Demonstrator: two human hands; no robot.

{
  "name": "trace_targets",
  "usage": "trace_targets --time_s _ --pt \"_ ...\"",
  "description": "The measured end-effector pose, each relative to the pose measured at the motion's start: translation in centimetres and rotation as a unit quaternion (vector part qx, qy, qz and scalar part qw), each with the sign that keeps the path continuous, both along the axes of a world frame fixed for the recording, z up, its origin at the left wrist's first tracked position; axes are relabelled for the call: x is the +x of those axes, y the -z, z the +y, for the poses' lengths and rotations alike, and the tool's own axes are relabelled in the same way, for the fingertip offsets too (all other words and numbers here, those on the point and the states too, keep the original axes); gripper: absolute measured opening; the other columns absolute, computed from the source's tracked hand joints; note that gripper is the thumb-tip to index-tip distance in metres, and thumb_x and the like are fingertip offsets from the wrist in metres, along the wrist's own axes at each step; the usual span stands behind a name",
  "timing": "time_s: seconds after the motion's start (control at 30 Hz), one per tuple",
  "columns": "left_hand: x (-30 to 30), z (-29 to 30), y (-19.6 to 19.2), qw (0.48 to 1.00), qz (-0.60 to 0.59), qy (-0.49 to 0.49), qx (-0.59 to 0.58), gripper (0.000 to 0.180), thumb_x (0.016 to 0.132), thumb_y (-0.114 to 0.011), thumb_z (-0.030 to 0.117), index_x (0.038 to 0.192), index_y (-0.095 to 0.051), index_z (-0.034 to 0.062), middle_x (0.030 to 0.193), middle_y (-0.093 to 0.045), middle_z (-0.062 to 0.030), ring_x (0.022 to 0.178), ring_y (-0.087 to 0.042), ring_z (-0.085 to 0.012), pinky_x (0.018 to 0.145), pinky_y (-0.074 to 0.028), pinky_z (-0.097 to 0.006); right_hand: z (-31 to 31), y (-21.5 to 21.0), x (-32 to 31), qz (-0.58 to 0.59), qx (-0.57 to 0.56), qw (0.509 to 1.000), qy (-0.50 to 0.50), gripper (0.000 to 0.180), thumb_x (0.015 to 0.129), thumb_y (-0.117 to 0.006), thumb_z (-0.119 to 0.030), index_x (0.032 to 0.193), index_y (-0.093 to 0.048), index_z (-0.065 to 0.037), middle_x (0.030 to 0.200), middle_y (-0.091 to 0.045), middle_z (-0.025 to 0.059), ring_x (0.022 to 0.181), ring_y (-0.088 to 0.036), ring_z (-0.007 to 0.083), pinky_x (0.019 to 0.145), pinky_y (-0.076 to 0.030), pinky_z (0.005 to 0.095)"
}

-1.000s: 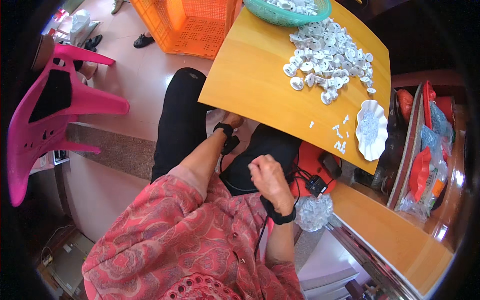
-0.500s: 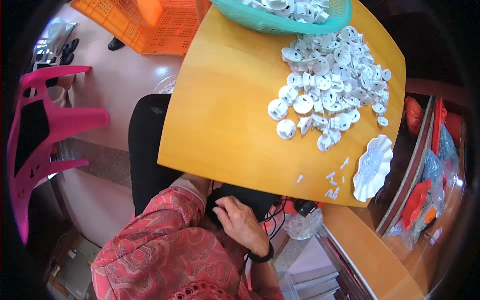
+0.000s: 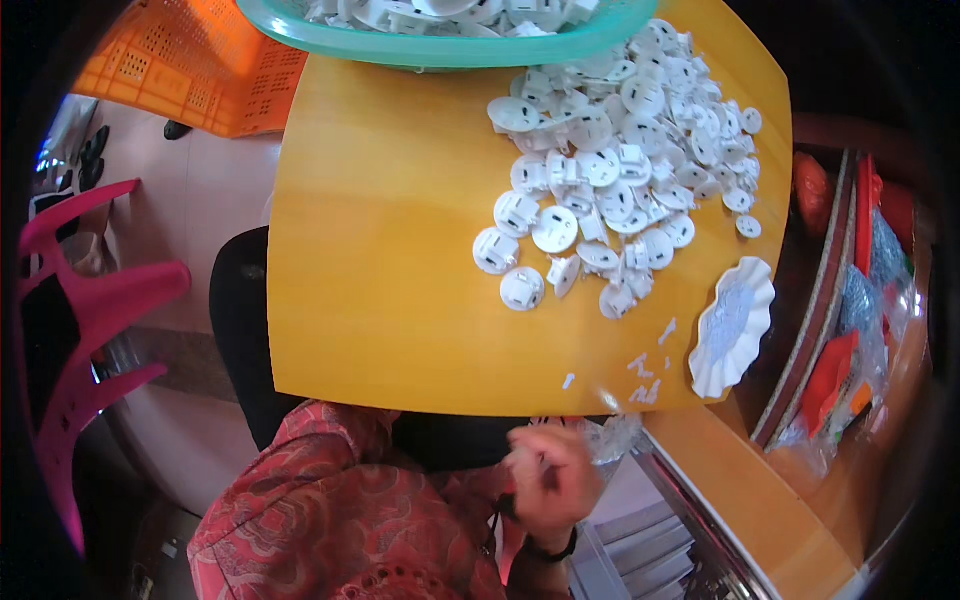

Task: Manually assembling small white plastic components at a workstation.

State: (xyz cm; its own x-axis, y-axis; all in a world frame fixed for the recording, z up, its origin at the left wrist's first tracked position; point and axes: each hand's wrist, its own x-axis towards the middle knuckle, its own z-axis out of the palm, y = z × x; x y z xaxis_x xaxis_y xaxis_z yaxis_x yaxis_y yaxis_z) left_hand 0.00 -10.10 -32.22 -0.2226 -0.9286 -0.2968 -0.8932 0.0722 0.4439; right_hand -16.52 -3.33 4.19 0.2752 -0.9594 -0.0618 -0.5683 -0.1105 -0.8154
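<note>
My right hand, with a dark band at its wrist, is above my lap just in front of the table's near edge. Its fingers look bent but motion smears them, and I cannot make out anything in them. My left sleeve, red and patterned, runs up to the table edge; the left hand itself does not show clearly. On the yellow table lies a heap of white round plastic parts with slots. Several small white pieces lie near the front edge, beside a white scalloped dish holding tiny clear-looking bits.
A green basket full of similar white parts stands at the table's far side. An orange crate and a pink chair are at the left. On the right, plastic bags and red items lie in a compartment beside the table.
My view has shifted, so the table sits lower and further left. My right hand has moved right, away from my lap's middle, and is now blurred. The parts lie as before.
</note>
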Motion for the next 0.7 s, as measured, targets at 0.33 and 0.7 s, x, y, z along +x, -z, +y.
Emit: trace_targets --time_s 0.33,0.7 --pt "0.9 3.7 -5.2 0.998 0.040 -0.040 -0.029 0.036 0.080 -0.068 0.018 0.114 -0.065 0.0068 0.107 -0.069 -0.0113 0.099 -0.064 -0.0333 0.083 -0.050 -0.041 -2.5 1.6 -3.0 0.230 -0.211 0.948 -0.067 0.054 0.072 -0.056 0.009 0.124 -0.061 -0.002 0.124 -0.058 0.0119 0.105 -0.054 0.0322 0.093 -0.041 0.0455" --pt "3.2 7.3 -12.9 0.987 0.075 -0.105 -0.096 0.041 0.079 -0.071 0.017 0.118 -0.064 0.0079 0.109 -0.068 -0.0100 0.102 -0.063 -0.0334 0.085 -0.049 -0.041 -0.9 3.2 -3.9 0.185 -0.292 0.936 -0.068 0.034 0.076 -0.070 0.002 0.110 -0.069 -0.003 0.115 -0.064 0.0104 0.105 -0.057 0.0297 0.092 -0.044 0.0408"
